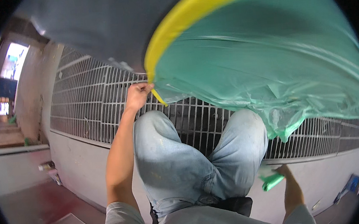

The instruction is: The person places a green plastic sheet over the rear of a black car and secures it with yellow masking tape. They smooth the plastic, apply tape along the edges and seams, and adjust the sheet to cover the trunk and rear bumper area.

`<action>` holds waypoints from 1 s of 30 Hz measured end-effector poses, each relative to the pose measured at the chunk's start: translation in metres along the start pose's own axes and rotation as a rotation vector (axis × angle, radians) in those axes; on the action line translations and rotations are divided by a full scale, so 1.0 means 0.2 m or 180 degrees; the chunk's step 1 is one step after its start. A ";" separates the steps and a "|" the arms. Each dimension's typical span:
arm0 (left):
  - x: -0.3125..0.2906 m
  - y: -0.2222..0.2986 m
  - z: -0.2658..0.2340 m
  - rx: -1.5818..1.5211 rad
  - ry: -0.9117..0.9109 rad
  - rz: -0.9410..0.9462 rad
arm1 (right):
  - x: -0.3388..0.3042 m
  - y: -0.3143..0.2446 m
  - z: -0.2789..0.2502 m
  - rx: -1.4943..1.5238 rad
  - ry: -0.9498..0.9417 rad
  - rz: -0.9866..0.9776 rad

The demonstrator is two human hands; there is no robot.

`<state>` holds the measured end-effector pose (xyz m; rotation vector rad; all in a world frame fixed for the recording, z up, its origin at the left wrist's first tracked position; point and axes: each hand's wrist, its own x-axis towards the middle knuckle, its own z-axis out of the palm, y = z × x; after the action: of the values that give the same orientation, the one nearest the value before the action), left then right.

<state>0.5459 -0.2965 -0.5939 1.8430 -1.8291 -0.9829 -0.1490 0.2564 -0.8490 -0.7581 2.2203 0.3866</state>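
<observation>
Pinches a yellow strip (179, 17) between thumb and fingers of the left hand (137, 96), just left of the middle of the frame, with a short loose tail below the grip. Curves, as a strip, from there up to the top right of the frame, between a smooth dark grey surface (108, 28) at upper left and a sheet of green film (260, 53) at upper right. Hangs, as film, in thin see-through folds down to a crumpled lower edge right of the middle, near the right knee.

Clasps a green roll (272, 182) in the right hand (284, 172), at lower right of the frame, well apart from the left hand; cannot make out each finger there, because of blur.

Sits or squats, cannot tell which, in pale blue jeans (173, 168) at the centre, knees toward a metal grating (88, 90) across the middle of the frame. Has a grey ledge (85, 156) below the grating, a reddish stain (59, 203) at lower left, a blue object (355, 183) at lower right and a bright opening (15, 60) at upper left.
</observation>
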 end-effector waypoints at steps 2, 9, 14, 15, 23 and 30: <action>-0.06 0.01 -0.04 0.0424 0.0024 0.0215 | -0.17 -0.08 -0.13 0.0011 -0.0448 -0.0024; -0.32 0.22 0.04 -0.0699 0.1153 0.1413 | -0.51 -0.53 -0.41 -0.0028 -0.0065 -0.0259; -0.26 0.33 0.11 -0.1252 0.1791 0.2041 | -0.78 -0.96 -0.67 -0.0811 0.0618 -0.0688; -0.24 0.34 0.13 -0.1330 0.1818 0.2127 | -0.89 -1.04 -0.75 -0.0812 0.0707 -0.0875; -0.19 0.35 0.18 -0.2285 0.1600 0.2055 | -1.64 -1.66 -1.01 0.0015 0.2050 -0.0959; -0.16 0.36 0.19 -0.2079 0.1794 0.2026 | -2.02 -2.17 -1.12 -0.0829 0.2796 -0.2412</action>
<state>0.4711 -0.2640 -0.5634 0.9167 -1.3644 -0.6175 0.2195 -0.0283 -0.4173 -2.1254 2.3993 -0.0776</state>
